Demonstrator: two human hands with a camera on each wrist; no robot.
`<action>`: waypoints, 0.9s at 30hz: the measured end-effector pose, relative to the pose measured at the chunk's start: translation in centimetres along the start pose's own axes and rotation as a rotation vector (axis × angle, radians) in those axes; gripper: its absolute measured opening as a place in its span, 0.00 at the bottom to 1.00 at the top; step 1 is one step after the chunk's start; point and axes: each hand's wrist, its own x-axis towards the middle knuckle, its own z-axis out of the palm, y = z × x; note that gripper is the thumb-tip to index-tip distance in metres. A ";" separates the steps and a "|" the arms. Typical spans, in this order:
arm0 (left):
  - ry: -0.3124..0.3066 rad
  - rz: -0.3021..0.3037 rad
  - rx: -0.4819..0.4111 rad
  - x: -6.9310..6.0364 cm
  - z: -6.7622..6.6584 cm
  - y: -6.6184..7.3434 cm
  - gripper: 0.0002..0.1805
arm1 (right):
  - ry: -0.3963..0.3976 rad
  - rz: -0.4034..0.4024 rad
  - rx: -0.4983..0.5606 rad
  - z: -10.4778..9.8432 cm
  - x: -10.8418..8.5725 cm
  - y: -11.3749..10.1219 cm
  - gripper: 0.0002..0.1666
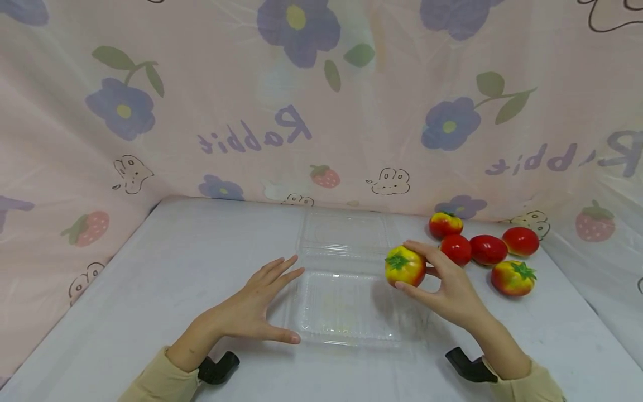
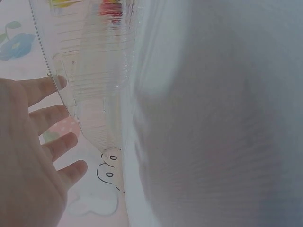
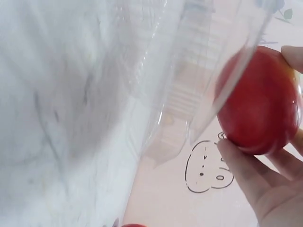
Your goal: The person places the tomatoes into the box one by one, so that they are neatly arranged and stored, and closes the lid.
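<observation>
My right hand [image 1: 449, 290] grips a red-and-yellow toy tomato [image 1: 404, 266] with a green leafy top, thumb on the near side and fingers on the far side. It is held above the right side of a clear plastic clamshell box [image 1: 346, 310], whose lid [image 1: 344, 231] lies folded back behind it. In the right wrist view, the tomato's red side [image 3: 260, 104] appears beside the box wall [image 3: 175, 85]. My left hand [image 1: 246, 307] holds nothing, its fingers spread at the box's left edge. In the left wrist view, the fingertips overlap the clear plastic [image 2: 94, 61]; contact is uncertain.
Right of the box, several toy fruits are grouped: a red-yellow one [image 1: 445, 225] at the back, smooth red ones such as an oval [image 1: 488, 249], and another leafy-topped tomato [image 1: 513, 278] nearest. A printed curtain [image 1: 351, 111] hangs behind the white tabletop [image 1: 201, 251].
</observation>
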 end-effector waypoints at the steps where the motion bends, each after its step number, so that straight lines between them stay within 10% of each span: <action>1: 0.001 0.001 0.001 0.0 0.0 0.0 0.60 | 0.000 -0.006 -0.003 0.1 0.0 0.0 0.43; 27: 0.005 -0.002 0.001 0.0 0.2 0.0 0.60 | -0.083 0.067 0.068 3.2 0.2 -3.2 0.41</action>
